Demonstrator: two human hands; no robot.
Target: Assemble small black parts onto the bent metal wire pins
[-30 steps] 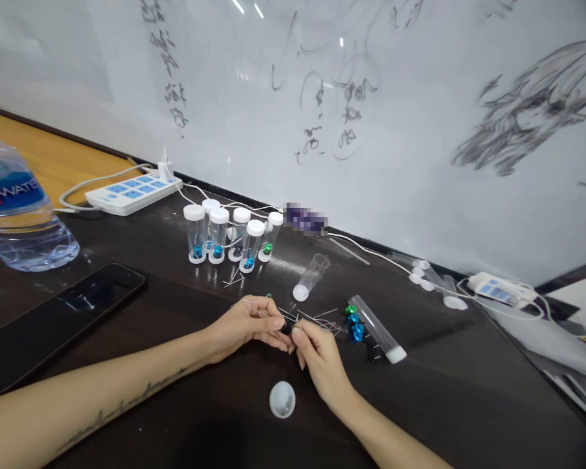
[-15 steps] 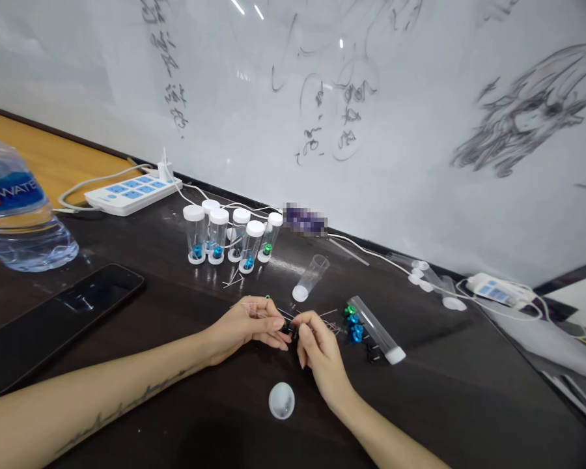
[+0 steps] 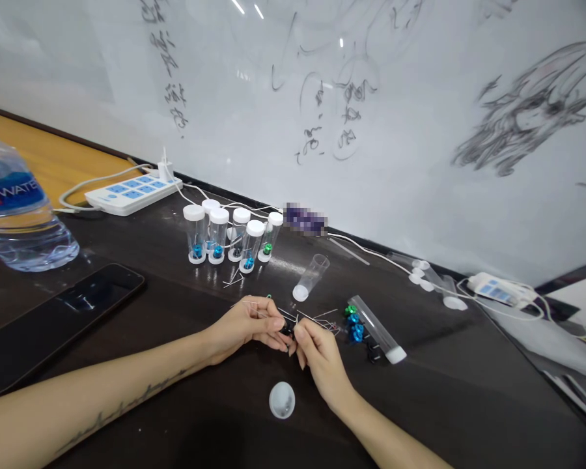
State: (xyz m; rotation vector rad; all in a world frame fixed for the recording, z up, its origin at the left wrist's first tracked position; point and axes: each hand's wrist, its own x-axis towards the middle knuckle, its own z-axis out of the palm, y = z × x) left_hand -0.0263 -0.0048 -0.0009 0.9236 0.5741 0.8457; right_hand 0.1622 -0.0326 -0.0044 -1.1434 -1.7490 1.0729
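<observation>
Between thumb and fingers, my left hand [image 3: 251, 324] pinches a small black part [image 3: 286, 328], with thin wires showing beside the fingers. Against the right side of that part, my right hand [image 3: 317, 345] has its thumb and forefinger closed; what lies between its fingertips is mostly hidden. A small white round cup [image 3: 282, 400] with dark bits in it stands in front of the hands. Thin metal wires [image 3: 326, 321] lie behind my right hand. To its right are small blue parts [image 3: 356, 332], a green part [image 3: 350, 310] and black parts [image 3: 373, 353].
Several white-capped clear tubes [image 3: 218, 234] stand upright behind the hands. One clear tube [image 3: 376, 326] lies at the right; another tube [image 3: 312, 277] lies further back. A phone [image 3: 63, 319], a water bottle [image 3: 22, 208] and a power strip [image 3: 134, 193] are at the left.
My right hand's fingertips have shifted slightly, and its forefinger is lower and more bent. My left hand stays in place on the black part.
</observation>
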